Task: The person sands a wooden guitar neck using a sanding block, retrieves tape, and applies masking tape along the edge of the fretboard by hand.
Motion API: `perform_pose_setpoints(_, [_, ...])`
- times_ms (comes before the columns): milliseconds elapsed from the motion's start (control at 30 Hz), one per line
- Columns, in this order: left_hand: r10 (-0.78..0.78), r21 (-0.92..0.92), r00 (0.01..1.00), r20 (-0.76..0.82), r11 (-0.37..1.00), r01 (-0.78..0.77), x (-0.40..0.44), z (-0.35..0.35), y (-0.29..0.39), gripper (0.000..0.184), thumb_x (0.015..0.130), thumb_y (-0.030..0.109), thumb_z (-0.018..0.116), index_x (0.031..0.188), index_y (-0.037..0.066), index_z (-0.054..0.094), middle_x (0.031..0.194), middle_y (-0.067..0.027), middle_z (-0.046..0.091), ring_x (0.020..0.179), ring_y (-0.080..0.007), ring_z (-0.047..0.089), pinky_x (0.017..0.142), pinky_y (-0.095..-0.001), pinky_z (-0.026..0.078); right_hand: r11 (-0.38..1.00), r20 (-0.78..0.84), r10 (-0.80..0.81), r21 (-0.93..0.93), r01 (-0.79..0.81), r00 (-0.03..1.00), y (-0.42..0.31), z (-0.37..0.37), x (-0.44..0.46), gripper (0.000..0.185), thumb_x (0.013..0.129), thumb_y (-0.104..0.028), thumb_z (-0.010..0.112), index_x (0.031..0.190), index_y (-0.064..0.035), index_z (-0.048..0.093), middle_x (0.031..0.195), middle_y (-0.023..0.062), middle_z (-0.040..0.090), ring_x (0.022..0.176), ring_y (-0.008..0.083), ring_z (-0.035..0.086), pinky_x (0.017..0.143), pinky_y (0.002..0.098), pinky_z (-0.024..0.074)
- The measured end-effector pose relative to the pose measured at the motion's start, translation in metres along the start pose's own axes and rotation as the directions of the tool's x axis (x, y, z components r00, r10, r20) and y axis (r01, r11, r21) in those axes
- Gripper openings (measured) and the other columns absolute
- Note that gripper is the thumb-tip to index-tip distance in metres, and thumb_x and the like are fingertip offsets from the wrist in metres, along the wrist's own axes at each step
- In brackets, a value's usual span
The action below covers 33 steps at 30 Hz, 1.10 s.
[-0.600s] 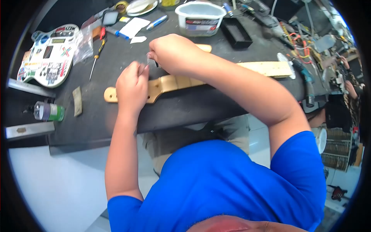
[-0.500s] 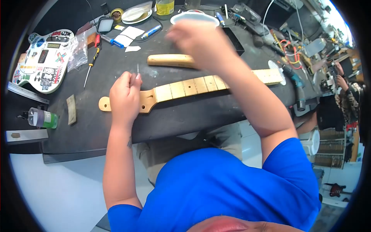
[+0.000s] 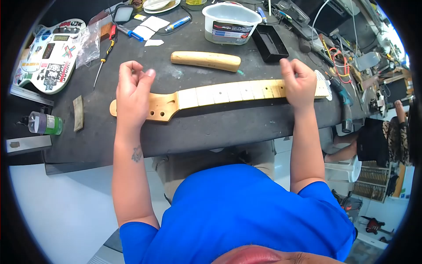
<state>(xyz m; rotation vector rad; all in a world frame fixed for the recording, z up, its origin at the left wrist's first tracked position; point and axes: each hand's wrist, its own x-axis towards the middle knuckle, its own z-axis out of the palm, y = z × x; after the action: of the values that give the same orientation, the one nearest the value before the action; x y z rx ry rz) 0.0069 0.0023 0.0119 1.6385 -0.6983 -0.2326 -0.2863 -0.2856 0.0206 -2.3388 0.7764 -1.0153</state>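
A pale wooden guitar neck (image 3: 228,93) lies on the dark bench, its headstock on the left. My left hand (image 3: 133,90) is over the headstock with its fingers curled and the thumb raised; what it holds, if anything, is hidden. Over the fretboard's right part is my right hand (image 3: 300,83), its thumb and fingers drawn together, with nothing clearly visible between them. Beyond the neck lies a rounded wooden block (image 3: 205,60). The right end of the neck is near a perforated metal piece (image 3: 323,83).
Plastic tub (image 3: 231,26) and black tray (image 3: 270,43) stand behind the block. A stickered white guitar body (image 3: 50,55), screwdriver (image 3: 104,59) and green-liquid bottle (image 3: 45,123) are left. Tools crowd the right, with a cordless tool (image 3: 344,101). Another person (image 3: 373,136) is far right.
My right hand has moved from near my left hand, past the tub, to the neck's right part. The thin strip seen above my left hand no longer shows. The camera view has shifted.
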Motion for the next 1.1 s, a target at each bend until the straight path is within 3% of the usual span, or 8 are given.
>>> perform_pose_setpoints(67, [-0.108,0.025,0.989,0.102,0.994,0.106,0.012,-0.001,0.007,0.015,0.106,0.011,0.064,0.120,0.006,0.063,0.097,0.0005,0.057,0.091,-0.0075,0.052,0.081,-0.0290,0.046,0.979,-0.146,-0.163,0.103,0.179,0.976,-0.013,0.013,0.007,0.024,0.101,-0.014,0.079,0.085,0.0000,0.067,0.068,0.0027,0.061,0.063,0.0113,0.052,0.060,0.0312,0.0438])
perform_pose_setpoints(167, [-0.224,0.627,0.950,0.218,0.778,0.039,0.045,-0.010,0.035,0.020,0.104,0.012,0.067,0.122,0.004,0.064,0.111,-0.0087,0.068,0.111,-0.0153,0.062,0.095,-0.0347,0.050,0.962,-0.174,-0.188,0.165,0.217,0.967,-0.014,0.013,0.011,0.026,0.101,-0.013,0.078,0.082,-0.0010,0.066,0.064,0.0020,0.056,0.062,0.0106,0.049,0.058,0.0305,0.0406])
perform_pose_setpoints(300, [0.262,0.841,0.921,0.287,0.391,-0.373,0.053,-0.017,0.023,0.037,0.098,0.011,0.075,0.134,0.005,0.068,0.136,-0.0174,0.074,0.132,-0.0381,0.067,0.108,-0.0451,0.052,0.972,-0.072,-0.149,0.173,0.160,0.986,-0.003,0.009,0.008,0.023,0.101,-0.013,0.078,0.084,-0.0015,0.067,0.067,0.0010,0.059,0.063,0.0086,0.052,0.059,0.0287,0.0425])
perform_pose_setpoints(500, [0.012,0.305,0.920,0.393,0.942,-0.142,-0.019,-0.003,0.024,0.031,0.092,0.019,0.084,0.117,0.002,0.078,0.108,-0.0129,0.080,0.108,-0.0334,0.073,0.102,-0.0465,0.055,0.960,0.017,-0.052,0.276,0.045,0.998,-0.003,0.008,0.004,0.024,0.103,-0.014,0.076,0.085,-0.0019,0.066,0.069,-0.0025,0.058,0.066,0.0060,0.051,0.061,0.0274,0.0416])
perform_pose_setpoints(533, [0.188,0.432,0.870,0.457,0.808,-0.401,-0.018,-0.003,0.022,0.033,0.090,0.026,0.088,0.113,0.004,0.081,0.106,-0.0112,0.081,0.106,-0.0298,0.073,0.094,-0.0455,0.057,0.965,0.046,-0.059,0.257,0.045,0.997,-0.006,0.008,0.005,0.024,0.103,-0.014,0.077,0.086,-0.0013,0.066,0.070,-0.0009,0.059,0.066,0.0072,0.052,0.062,0.0278,0.0426])
perform_pose_setpoints(767, [-0.422,0.650,0.883,0.206,0.733,0.199,0.003,0.030,0.045,0.031,0.096,0.030,0.082,0.097,0.000,0.081,0.088,-0.0108,0.075,0.088,-0.0241,0.070,0.084,-0.0396,0.054,0.980,0.145,-0.145,0.158,0.121,0.979,-0.014,0.010,0.004,0.023,0.101,-0.016,0.078,0.088,-0.0007,0.067,0.072,0.0031,0.062,0.067,0.0109,0.056,0.063,0.0293,0.0447])
perform_pose_setpoints(1033, [0.100,0.253,0.959,0.264,0.953,-0.169,-0.019,0.007,0.012,0.026,0.103,0.013,0.069,0.126,0.002,0.074,0.115,-0.0091,0.077,0.116,-0.0210,0.068,0.104,-0.0393,0.051,0.974,0.154,-0.077,0.224,0.041,0.985,-0.012,0.006,0.004,0.023,0.101,-0.016,0.077,0.089,-0.0001,0.067,0.071,0.0041,0.061,0.067,0.0112,0.054,0.062,0.0302,0.0439])
perform_pose_setpoints(1100, [0.245,0.491,0.815,0.526,0.695,-0.526,-0.034,0.006,0.032,0.034,0.095,0.019,0.082,0.125,0.005,0.075,0.117,-0.0097,0.077,0.117,-0.0278,0.068,0.109,-0.0450,0.046,0.982,0.167,-0.078,0.184,0.047,0.983,-0.013,0.007,0.005,0.022,0.100,-0.017,0.077,0.089,-0.0002,0.066,0.071,0.0059,0.060,0.066,0.0131,0.053,0.062,0.0319,0.0442])
